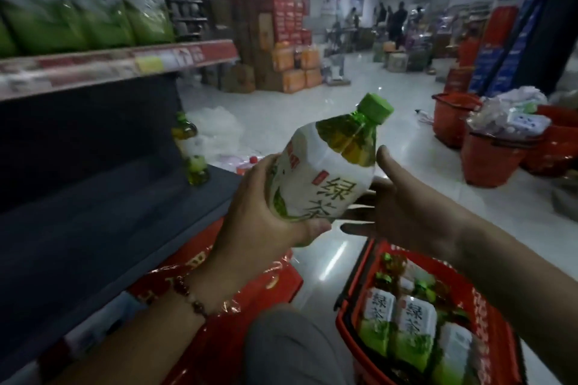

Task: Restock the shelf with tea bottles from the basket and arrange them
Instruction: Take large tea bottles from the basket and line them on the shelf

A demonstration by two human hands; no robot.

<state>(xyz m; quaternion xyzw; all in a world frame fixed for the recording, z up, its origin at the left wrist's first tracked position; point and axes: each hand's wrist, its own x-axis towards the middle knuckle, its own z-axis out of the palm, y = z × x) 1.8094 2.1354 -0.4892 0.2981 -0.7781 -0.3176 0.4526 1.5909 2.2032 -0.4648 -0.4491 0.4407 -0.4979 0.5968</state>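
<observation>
I see my left hand (266, 216) with its fingers curled round the base of a tea bottle (325, 166), held above the floor between the shelf (125, 197) and the red basket (488, 306). Its long axis tilts, green cap up-right. My right hand (403, 206) is spread open, just beside it. One bottle (190, 150) stands on the shelf's end.

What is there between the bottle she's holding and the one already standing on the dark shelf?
In the head view, only bare dark grey shelf board and the gripping left hand separate the held green-capped tea bottle from the standing shelf bottle.
</observation>
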